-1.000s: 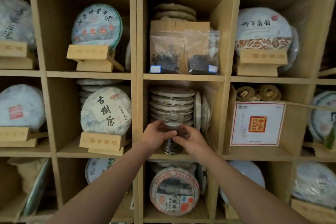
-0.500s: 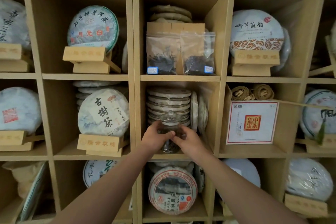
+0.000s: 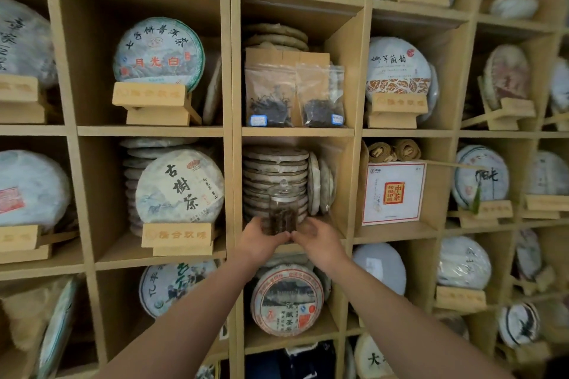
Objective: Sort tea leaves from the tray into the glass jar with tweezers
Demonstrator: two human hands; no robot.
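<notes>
A glass jar [image 3: 282, 208] with a knobbed glass lid and dark tea leaves inside was seen upright at the front edge of a shelf [image 3: 297, 132] compartment in the middle of a wooden shelving unit. The left hand [image 3: 258, 238] was cupped at the jar's lower left side and the right hand [image 3: 317, 238] at its lower right, the fingers of both loosely curved near the base; whether the jar was actually grasped or merely flanked could not be told, since the fingertips were blurred and partly hidden by the glass. Directly behind the jar a tall stack of wrapped tea cakes [image 3: 275, 169] was piled, with several more cakes [image 3: 320, 186] stood on edge just beside it toward the compartment's right wall, so the space behind and to the right of the jar was closely crowded. In the compartment above, two clear bags of loose tea [image 3: 294, 95] were leaned against a cardboard box. To the left, a round cake on a wooden stand [image 3: 177, 235] was displayed, and to the right a white square box with a red seal [image 3: 394, 192] was propped. Below the jar's shelf, another printed cake [image 3: 288, 298] was stood upright between the two forearms.
</notes>
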